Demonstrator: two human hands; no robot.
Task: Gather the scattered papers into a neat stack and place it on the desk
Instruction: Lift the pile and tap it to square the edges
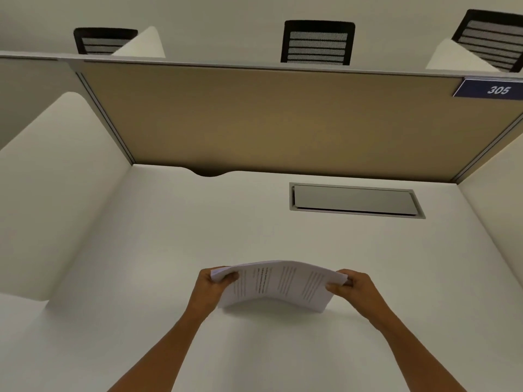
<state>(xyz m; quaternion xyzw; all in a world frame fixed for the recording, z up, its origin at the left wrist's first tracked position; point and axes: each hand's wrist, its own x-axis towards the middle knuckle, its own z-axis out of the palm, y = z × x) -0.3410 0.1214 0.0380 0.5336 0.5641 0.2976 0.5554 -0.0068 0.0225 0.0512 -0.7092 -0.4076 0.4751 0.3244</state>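
Holding one end each, the left hand and the right hand grip a stack of papers with lines of print on top. The stack bends up in the middle, and its near edge looks like it touches the white table. Farther back, a grey flap sits in the table. A tan wall stands behind it, with a blue sign reading 305. Three black chairs show over the top.

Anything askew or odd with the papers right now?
The paper stack bows upward in the middle, pinched between the left hand and right hand. Its left edge looks slightly fanned. Nothing else on the desk stands out.
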